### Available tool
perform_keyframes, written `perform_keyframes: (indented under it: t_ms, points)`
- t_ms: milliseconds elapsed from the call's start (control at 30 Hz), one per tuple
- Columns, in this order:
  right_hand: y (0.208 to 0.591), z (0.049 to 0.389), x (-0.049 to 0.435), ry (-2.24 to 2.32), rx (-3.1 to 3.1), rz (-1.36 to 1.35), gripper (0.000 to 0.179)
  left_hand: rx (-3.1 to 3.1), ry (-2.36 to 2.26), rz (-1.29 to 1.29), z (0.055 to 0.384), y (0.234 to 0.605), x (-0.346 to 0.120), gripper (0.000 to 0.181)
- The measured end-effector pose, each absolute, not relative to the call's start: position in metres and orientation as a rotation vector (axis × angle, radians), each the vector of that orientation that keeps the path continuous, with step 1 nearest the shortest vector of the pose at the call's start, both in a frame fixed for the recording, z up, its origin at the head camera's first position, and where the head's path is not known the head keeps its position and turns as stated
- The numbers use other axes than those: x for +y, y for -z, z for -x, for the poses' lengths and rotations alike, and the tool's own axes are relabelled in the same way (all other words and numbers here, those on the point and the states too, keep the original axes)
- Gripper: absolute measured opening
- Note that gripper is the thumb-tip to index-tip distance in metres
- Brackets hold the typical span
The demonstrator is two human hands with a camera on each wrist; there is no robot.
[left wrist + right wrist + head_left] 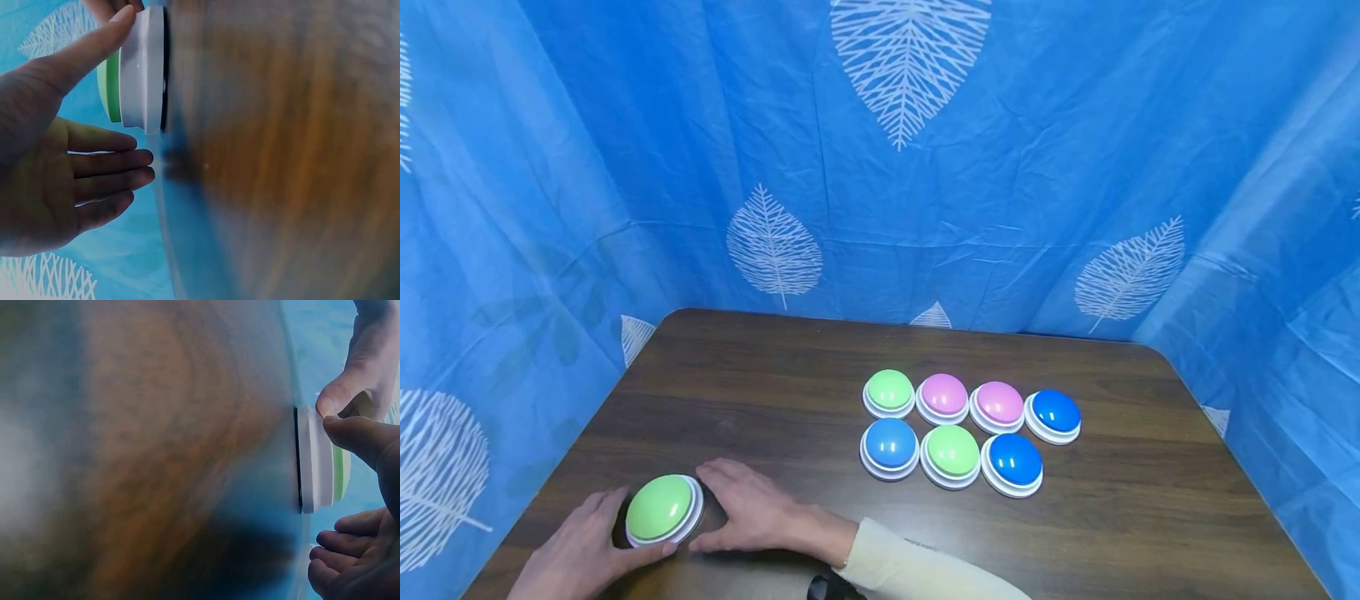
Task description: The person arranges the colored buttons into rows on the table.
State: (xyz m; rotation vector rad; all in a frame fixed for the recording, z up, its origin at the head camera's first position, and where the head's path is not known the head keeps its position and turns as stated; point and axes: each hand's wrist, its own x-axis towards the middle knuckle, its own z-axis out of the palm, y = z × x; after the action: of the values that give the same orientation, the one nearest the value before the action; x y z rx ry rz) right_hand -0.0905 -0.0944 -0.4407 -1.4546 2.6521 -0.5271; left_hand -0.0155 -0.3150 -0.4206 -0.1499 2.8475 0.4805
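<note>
A green dome push button (659, 507) on a white round base stands at the table's front left, between the two hands. Around its left side lies my left hand (580, 542), the thumb touching or very near the front of the base. In the left wrist view the left fingers (112, 164) are straight, beside the button's base (142, 69). My right hand (748, 508) is on the other side, thumb and fingers spread. In the right wrist view its thumb (356, 434) reaches the white base (315, 462), while its other fingers are extended below.
Right of centre, several similar buttons sit in two rows. Behind are a green (889, 389), two pink (944, 394) and a blue one (1057, 411); in front, a light blue (890, 442), a green (953, 451) and a blue one (1016, 459). A blue curtain (925, 208) surrounds the wooden table (760, 400).
</note>
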Motion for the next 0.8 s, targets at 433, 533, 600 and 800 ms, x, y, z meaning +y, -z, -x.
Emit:
perform_keyframes:
  t_ms: [433, 533, 600, 800]
  points:
    - [0.437, 0.09, -0.113, 0.531, 2.623, 1.499, 0.07, 2.756, -0.512, 0.186, 0.015, 0.418, -0.318, 0.097]
    - [0.438, 0.091, -0.115, 0.536, 2.634, 1.505, 0.069, 2.749, -0.521, 0.19, 0.016, 0.418, -0.318, 0.095]
    - [0.439, 0.092, -0.116, 0.534, 2.644, 1.505, 0.069, 2.744, -0.521, 0.195, 0.017, 0.418, -0.317, 0.095]
    - [0.441, 0.09, -0.119, 0.558, 2.666, 1.464, 0.066, 2.771, -0.528, 0.189, 0.017, 0.417, -0.313, 0.095]
